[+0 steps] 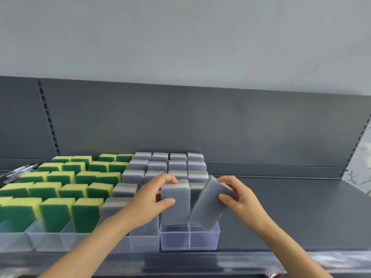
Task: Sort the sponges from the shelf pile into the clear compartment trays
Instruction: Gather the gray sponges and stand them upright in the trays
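My left hand [149, 199] grips a grey sponge [177, 207] held upright over the front left compartment of a clear tray [202, 240]. My right hand [237, 195] grips a second grey sponge [209, 207], tilted to the left, its lower end at the front right compartment of the same tray. Behind them, rows of grey sponges [177, 164] stand upright in the tray compartments. To the left, green-and-yellow sponges [66, 189] fill more clear trays [50, 238].
The trays sit on a dark grey shelf [291, 213] with a dark back panel [200, 125]. The shelf's right half is bare. A clear strip [301, 259] runs along the front edge. Shiny items [18, 171] lie at the far left.
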The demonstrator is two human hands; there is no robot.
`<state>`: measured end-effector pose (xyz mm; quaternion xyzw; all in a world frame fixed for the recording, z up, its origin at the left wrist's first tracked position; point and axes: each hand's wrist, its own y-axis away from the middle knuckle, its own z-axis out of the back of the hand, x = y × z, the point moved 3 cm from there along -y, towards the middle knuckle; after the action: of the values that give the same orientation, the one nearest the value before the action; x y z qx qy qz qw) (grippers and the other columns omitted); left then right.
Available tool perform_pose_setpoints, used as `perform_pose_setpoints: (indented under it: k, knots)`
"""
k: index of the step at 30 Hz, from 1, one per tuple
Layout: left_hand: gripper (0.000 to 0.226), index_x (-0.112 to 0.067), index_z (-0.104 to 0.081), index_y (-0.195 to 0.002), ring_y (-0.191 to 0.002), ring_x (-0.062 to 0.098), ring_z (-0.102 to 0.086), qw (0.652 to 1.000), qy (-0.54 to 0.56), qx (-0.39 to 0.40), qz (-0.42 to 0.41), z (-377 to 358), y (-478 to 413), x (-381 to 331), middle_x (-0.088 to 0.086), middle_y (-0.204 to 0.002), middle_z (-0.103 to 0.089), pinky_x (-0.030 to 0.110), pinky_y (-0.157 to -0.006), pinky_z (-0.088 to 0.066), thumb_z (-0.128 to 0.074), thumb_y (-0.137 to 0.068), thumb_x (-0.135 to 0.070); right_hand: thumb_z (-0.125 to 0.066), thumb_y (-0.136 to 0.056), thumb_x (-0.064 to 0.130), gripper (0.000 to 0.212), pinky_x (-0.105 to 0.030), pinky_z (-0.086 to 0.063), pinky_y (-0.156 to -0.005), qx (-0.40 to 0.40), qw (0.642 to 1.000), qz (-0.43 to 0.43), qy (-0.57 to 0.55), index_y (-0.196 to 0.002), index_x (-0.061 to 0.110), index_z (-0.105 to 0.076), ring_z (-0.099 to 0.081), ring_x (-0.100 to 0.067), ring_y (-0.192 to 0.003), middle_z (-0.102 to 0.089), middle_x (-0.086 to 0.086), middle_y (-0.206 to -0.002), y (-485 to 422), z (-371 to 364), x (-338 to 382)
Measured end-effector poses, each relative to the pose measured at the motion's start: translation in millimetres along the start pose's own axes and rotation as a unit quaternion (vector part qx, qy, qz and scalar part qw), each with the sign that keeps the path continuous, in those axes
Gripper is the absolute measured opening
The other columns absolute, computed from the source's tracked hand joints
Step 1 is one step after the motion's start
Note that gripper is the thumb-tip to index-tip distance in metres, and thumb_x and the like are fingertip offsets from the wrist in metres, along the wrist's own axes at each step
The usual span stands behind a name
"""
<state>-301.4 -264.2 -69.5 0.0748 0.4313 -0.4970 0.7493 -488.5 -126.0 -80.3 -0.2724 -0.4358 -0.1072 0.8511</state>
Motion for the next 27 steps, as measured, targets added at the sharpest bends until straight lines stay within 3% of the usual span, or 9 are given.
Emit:
perform_pose_setpoints:
  k: [3,5,10,12,15,20,27]
  knots:
    - [0.034,-0.046,-0.040,-0.096,-0.090,-0.011,-0.049,0.997,-0.058,0.040,-0.008,-5,3,4,-0.029,-0.104,-0.045,0.007,-0.071,-0.042,-0.059,-0.089,-0.019,-0.055,-0.087,0.004,0.061,-0.014,-0.042,-0.080,0.027,0.998,0.017,0.063,-0.089,0.065,-0.047,-0.054,-0.016,-0.095,-0.057,0.007,-0.109,1,-5,3]
    - [0.034,-0.050,-0.038,-0.096,-0.091,-0.007,-0.050,0.992,-0.105,0.062,-0.010,-10,3,7,-0.031,-0.108,-0.045,0.010,-0.078,-0.041,-0.058,-0.090,-0.022,-0.054,-0.088,0.003,0.059,-0.008,-0.040,-0.075,0.047,0.994,0.030,0.092,-0.089,0.062,-0.048,-0.053,-0.015,-0.093,-0.054,0.008,-0.110,1,-8,9]
    - [0.028,-0.042,-0.042,-0.111,-0.109,0.002,-0.044,0.976,-0.207,0.070,0.000,-14,4,8,-0.029,-0.118,-0.045,0.025,-0.095,-0.039,-0.056,-0.090,-0.029,-0.050,-0.089,0.000,0.048,-0.003,-0.035,-0.075,0.084,0.987,0.057,0.122,-0.098,0.048,-0.049,-0.045,0.000,-0.096,-0.048,0.007,-0.112,5,-23,8]
    - [0.030,-0.039,-0.043,-0.118,-0.122,0.006,-0.038,0.968,-0.240,0.070,0.001,-16,4,6,-0.025,-0.128,-0.045,0.027,-0.102,-0.034,-0.054,-0.091,-0.031,-0.049,-0.090,0.001,0.059,-0.003,-0.035,-0.077,0.088,0.987,0.060,0.124,-0.095,0.060,-0.048,-0.044,0.005,-0.098,-0.045,0.013,-0.113,9,-31,-1]
    - [0.032,-0.036,-0.042,-0.124,-0.126,0.006,-0.035,0.959,-0.276,0.059,-0.011,-18,4,3,-0.021,-0.133,-0.042,0.025,-0.105,-0.027,-0.050,-0.093,-0.031,-0.049,-0.091,0.005,0.069,-0.001,-0.033,-0.082,0.069,0.988,0.063,0.120,-0.096,0.073,-0.042,-0.043,0.009,-0.105,-0.041,0.024,-0.113,11,-37,-10]
    - [0.031,-0.033,-0.039,-0.126,-0.125,0.008,-0.033,0.943,-0.328,0.052,-0.024,-21,4,4,-0.017,-0.132,-0.036,0.025,-0.105,-0.024,-0.044,-0.096,-0.031,-0.048,-0.090,0.005,0.072,-0.002,-0.032,-0.087,0.044,0.991,0.066,0.110,-0.102,0.074,-0.033,-0.039,0.006,-0.111,-0.038,0.026,-0.115,14,-53,-15]
    - [0.028,-0.029,-0.038,-0.124,-0.124,0.011,-0.032,0.932,-0.357,0.056,-0.031,-24,3,3,-0.013,-0.130,-0.036,0.026,-0.105,-0.023,-0.043,-0.096,-0.030,-0.038,-0.084,0.021,0.048,-0.001,-0.032,-0.087,0.005,0.991,0.060,0.117,-0.109,0.062,-0.032,-0.037,0.009,-0.112,-0.035,0.028,-0.119,17,-61,-20]
